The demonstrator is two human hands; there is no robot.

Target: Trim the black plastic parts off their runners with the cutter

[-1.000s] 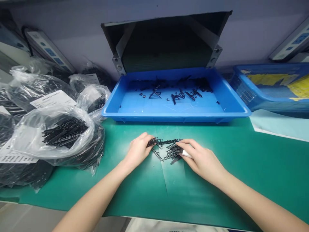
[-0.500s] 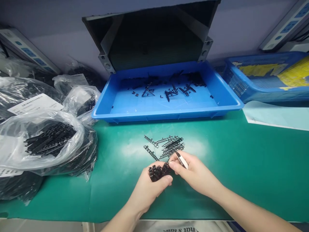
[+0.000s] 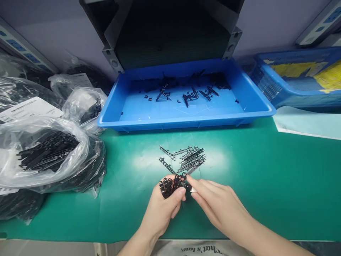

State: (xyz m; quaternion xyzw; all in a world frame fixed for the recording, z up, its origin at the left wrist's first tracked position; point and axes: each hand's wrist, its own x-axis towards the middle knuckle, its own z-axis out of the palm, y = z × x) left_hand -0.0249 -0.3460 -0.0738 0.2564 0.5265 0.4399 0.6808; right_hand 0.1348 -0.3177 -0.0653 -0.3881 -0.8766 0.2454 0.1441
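Observation:
A bunch of black plastic strips [image 3: 167, 187] is gripped in my left hand [image 3: 162, 206], its thumb pressed across them. My right hand [image 3: 218, 202] meets the bunch from the right, fingers closed on a knife-like tool with a white handle [image 3: 193, 190]; its dark tip points left among the black parts. Most of the tool is hidden by the fingers. Just beyond my hands, a loose pile of black strips with rings [image 3: 190, 159] lies on the green mat [image 3: 128, 160].
A blue tray [image 3: 186, 124] with scattered black pieces stands behind the pile. Clear bags of black parts [image 3: 50, 149] crowd the left side. At the right are a blue basket [image 3: 298, 96] with yellow items and a pale sheet [image 3: 309, 122].
My right hand has turned over, bringing the tool from pointing up and away to pointing left into the bunch. My left hand still holds the strips. The view has shifted slightly.

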